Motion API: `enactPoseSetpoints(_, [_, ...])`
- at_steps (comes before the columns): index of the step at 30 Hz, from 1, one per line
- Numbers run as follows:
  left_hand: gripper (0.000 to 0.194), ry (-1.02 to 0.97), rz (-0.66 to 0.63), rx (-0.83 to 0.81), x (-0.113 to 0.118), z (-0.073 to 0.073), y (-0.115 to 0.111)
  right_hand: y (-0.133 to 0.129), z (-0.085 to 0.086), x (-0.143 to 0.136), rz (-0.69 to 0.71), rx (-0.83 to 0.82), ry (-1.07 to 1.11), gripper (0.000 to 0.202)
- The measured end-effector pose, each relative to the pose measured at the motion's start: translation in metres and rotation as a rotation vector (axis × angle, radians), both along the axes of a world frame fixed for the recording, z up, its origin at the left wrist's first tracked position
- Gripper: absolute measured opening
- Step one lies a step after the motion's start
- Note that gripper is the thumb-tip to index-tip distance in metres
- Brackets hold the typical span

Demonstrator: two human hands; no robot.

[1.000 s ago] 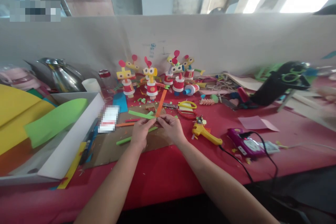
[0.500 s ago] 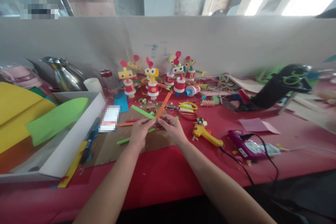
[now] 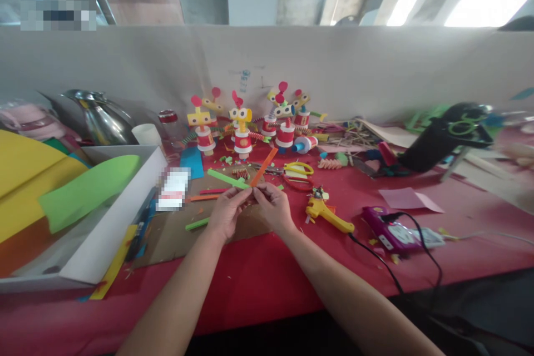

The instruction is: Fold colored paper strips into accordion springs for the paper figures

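Note:
Over the brown cardboard (image 3: 167,242), my left hand (image 3: 230,208) pinches a green paper strip (image 3: 225,178) near its inner end. My right hand (image 3: 273,204) pinches the joint where an orange strip (image 3: 264,167) meets the green one. The two strips form a V, green pointing up left and orange up right, with their crossing partly hidden by my fingertips. Another green strip (image 3: 197,224) and an orange strip (image 3: 205,197) lie on the cardboard by my left hand. A striped folded paper spring (image 3: 241,173) sits just beyond the strips.
Several paper-cup figures (image 3: 243,139) stand behind. To the right are yellow-handled scissors (image 3: 298,168), a yellow glue gun (image 3: 330,217) with a black cord and a purple power strip (image 3: 392,232). A white box (image 3: 114,217) of coloured paper stands left, near a metal jug (image 3: 100,119).
Both hands and the strips have shifted slightly to the right. The orange strip leans further right, and the green strip lies a little flatter.

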State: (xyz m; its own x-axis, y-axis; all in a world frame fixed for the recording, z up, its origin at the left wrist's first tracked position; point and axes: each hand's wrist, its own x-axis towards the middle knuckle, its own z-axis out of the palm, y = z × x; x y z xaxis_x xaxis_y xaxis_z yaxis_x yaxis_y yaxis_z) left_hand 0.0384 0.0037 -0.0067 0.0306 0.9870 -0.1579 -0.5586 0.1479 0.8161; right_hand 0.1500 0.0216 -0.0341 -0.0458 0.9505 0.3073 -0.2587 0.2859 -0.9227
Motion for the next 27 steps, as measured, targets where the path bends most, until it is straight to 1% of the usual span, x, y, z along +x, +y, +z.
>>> enactPoseSetpoints(2, [0.020,-0.010,0.012,0.011,0.001,0.000,-0.001,-0.001,-0.001,-0.002,-0.036,-0.009,0.012,0.016])
enactPoseSetpoints(4, [0.019,-0.029,0.014,0.012,0.000,-0.001,0.000,-0.002,0.001,-0.002,-0.036,-0.011,0.014,0.017])
enactPoseSetpoints(6, [0.017,-0.033,-0.006,0.004,-0.005,-0.003,0.003,-0.001,0.005,0.001,0.032,-0.011,-0.007,0.019])
enactPoseSetpoints(9, [0.017,-0.015,-0.023,-0.048,-0.015,-0.002,0.007,0.003,0.013,0.011,0.195,0.027,-0.113,0.022])
enactPoseSetpoints(10, [0.017,-0.010,-0.032,-0.073,-0.018,-0.002,0.007,0.004,0.015,0.015,0.226,0.063,-0.158,0.022])
enactPoseSetpoints(12, [0.017,-0.003,-0.078,-0.111,-0.022,0.000,0.007,0.008,0.017,0.021,0.244,0.133,-0.214,0.021])
enactPoseSetpoints(16, [0.015,-0.022,-0.202,-0.121,-0.024,0.002,0.004,0.010,0.016,0.024,0.238,0.183,-0.249,0.021])
enactPoseSetpoints(22, [0.015,-0.090,-0.266,-0.194,-0.023,-0.003,0.006,0.009,0.014,0.023,0.104,0.270,-0.339,0.020])
enactPoseSetpoints(24, [0.014,-0.090,-0.288,-0.213,-0.025,-0.004,0.006,0.009,0.013,0.023,0.089,0.280,-0.360,0.018])
enactPoseSetpoints(27, [0.014,-0.064,-0.282,-0.230,-0.027,-0.004,0.007,0.010,0.012,0.024,0.096,0.288,-0.361,0.017])
